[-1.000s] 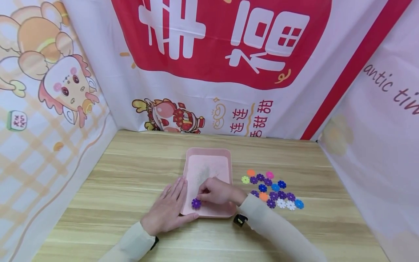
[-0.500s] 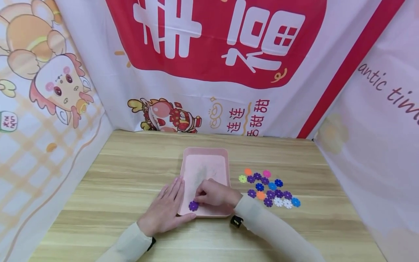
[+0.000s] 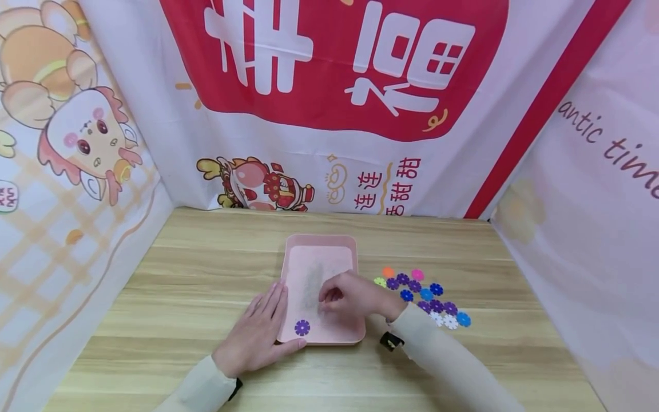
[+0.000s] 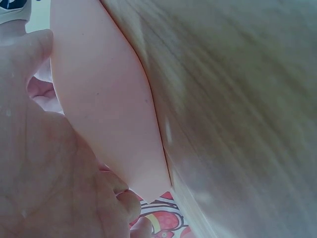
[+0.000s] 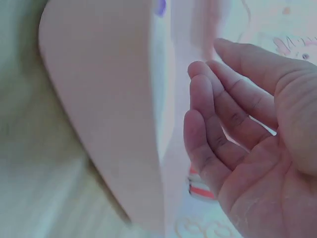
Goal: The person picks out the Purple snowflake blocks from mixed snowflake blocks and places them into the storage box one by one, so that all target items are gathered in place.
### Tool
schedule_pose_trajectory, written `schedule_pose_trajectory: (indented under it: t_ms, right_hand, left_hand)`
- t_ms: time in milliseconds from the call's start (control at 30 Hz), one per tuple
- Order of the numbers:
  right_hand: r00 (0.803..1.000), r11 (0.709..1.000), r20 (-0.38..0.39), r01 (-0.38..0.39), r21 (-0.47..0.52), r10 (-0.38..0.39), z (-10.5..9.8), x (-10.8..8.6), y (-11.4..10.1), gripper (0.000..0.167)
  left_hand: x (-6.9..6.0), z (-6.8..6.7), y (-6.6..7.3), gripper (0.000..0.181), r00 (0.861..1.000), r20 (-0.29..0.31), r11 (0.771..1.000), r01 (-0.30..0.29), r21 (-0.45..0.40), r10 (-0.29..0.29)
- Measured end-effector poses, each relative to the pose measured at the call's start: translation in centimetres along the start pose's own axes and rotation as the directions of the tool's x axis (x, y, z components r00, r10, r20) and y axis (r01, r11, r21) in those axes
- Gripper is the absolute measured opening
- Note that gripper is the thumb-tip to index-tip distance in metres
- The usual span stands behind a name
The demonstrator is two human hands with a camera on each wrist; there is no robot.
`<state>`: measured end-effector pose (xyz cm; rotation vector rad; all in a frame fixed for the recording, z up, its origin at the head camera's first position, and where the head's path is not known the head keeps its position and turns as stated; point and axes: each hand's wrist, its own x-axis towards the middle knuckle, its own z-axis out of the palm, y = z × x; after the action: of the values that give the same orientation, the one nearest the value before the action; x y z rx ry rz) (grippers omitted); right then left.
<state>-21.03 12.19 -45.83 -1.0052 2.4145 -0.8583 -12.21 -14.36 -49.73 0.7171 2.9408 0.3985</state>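
A: Start at the left. What do you record?

B: The left hand [image 3: 257, 332] lies along the left rim of the pink tray [image 3: 320, 242], fingers straight and side by side, thumb reaching across the near rim.

A: The tray?

B: It stands on the wooden table [image 3: 195, 286], its long axis running near to far. The purple disc [image 3: 302, 327] sits inside, in the near left corner, face up; being round, it has no long axis.

A: And the other side?

B: The right hand [image 3: 351, 293] is over the tray's right half. The fingers are loosely bent and grouped together, thumb apart, pinching nothing. Whether it touches the tray floor I cannot tell.

A: The governing relation?

B: The purple disc lies left and near of the right fingertips, apart from them; the left thumb is closer to it. The loose discs [image 3: 436, 305] are spread beyond the tray's right side, so the right hand is the nearer one to them. Its sleeve [image 3: 448, 355] may hide some.

A: Any change noted?

B: Half a second earlier the right fingertips are at the purple disc; now they are farther right, clear of it. The left hand keeps its place.
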Motion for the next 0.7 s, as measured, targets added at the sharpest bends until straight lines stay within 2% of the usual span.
schedule_pose_trajectory:
  t_ms: [233, 367, 700]
  right_hand:
    - [0.995, 0.997, -0.07, -0.076, -0.029, 0.074, -2.8, -3.3, 0.8, 0.019]
    - [0.991, 0.995, -0.111, -0.081, -0.065, 0.074, -3.8, -5.2, 1.5, 0.02]
    - [0.986, 0.971, -0.101, -0.149, -0.188, 0.132, -4.5, -9.4, 4.9, 0.031]
  left_hand:
    - [-0.1, 0.0, 0.0, 0.111, 1.0, -0.006, 1.0, -0.004, -0.002, 0.004]
    - [-0.1, 0.0, 0.0, 0.111, 1.0, -0.002, 1.0, -0.004, -0.002, 0.004]
    - [-0.1, -0.2, 0.1, 0.11, 1.0, 0.008, 1.0, 0.003, -0.013, -0.003]
